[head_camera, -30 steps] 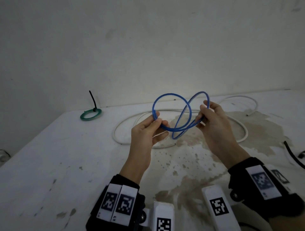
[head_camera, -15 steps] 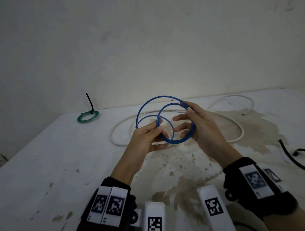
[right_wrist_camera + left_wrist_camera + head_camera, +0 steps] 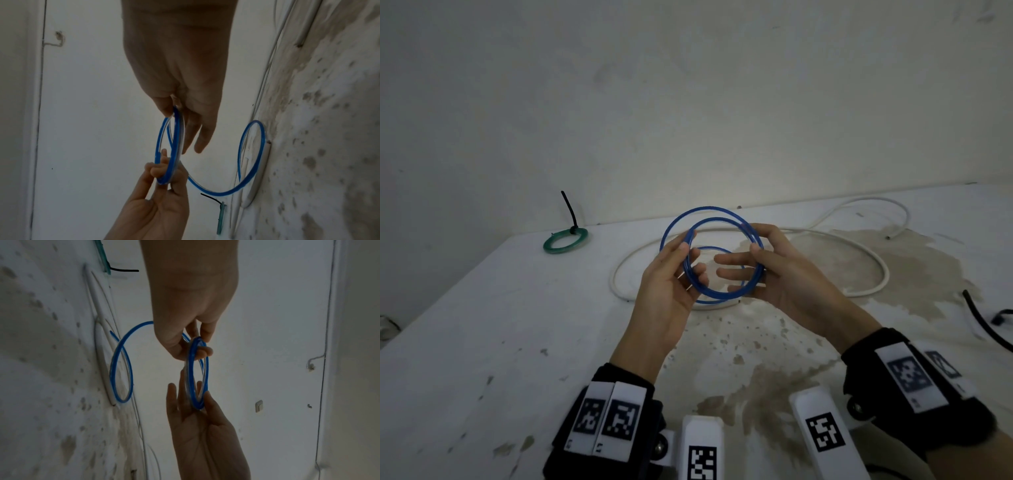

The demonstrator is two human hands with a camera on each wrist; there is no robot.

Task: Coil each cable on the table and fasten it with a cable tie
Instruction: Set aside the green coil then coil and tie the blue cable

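I hold a thin blue cable (image 3: 709, 209) in several overlapping loops above the table. My left hand (image 3: 688, 251) pinches the coil's left side between thumb and fingers. My right hand (image 3: 751, 255) pinches its right side with the thumb, and the other fingers reach straight through the loop. In the left wrist view the stacked coil (image 3: 192, 369) stands edge-on between both hands, and a loose loop (image 3: 115, 363) hangs down to the table. The right wrist view shows that loose loop (image 3: 261, 129) too. A long white cable (image 3: 873, 255) lies uncoiled behind my hands.
A green coil (image 3: 565, 240) fastened with a black tie lies at the back left by the wall. A black cable (image 3: 976, 318) lies at the right edge. The white table (image 3: 482, 325) is stained brown in the middle and on the right.
My hands have come closer together. The two side-by-side blue loops have been folded onto each other into one stacked coil, with a smaller loop left hanging.
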